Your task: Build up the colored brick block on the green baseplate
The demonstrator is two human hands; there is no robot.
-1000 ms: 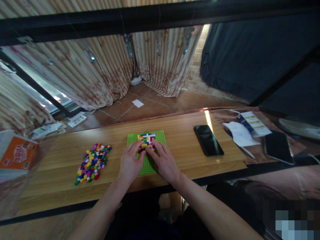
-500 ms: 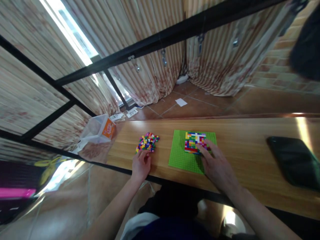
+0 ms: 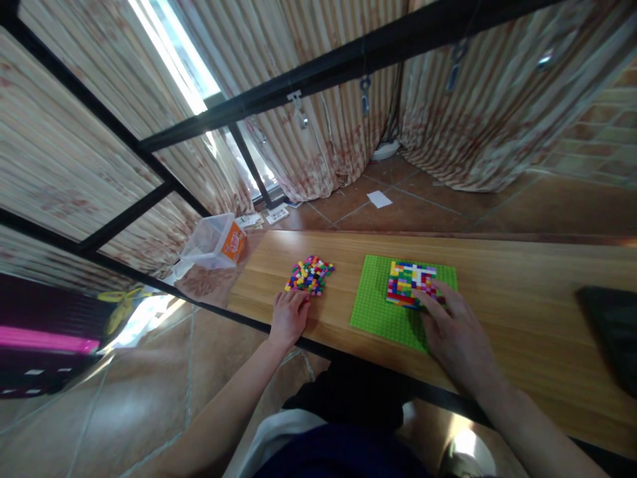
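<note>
A green baseplate (image 3: 374, 307) lies on the wooden table (image 3: 517, 312), with a patch of coloured bricks (image 3: 411, 282) built on its far right part. My right hand (image 3: 455, 332) rests on the plate's right side, fingers stretched flat, fingertips touching the near edge of the built patch. A heap of small loose coloured bricks (image 3: 309, 273) lies left of the plate. My left hand (image 3: 287, 317) sits at the heap's near edge, fingers curled down onto the bricks; what they pinch is hidden.
A dark phone (image 3: 610, 338) lies at the table's right end. A clear plastic box with an orange label (image 3: 215, 240) stands past the left end. Black metal bars (image 3: 318, 73) and striped curtains are beyond; tiled floor lies below.
My left hand left the baseplate and went left to the loose brick heap. My right hand stayed by the built patch. The view swung left and tilted.
</note>
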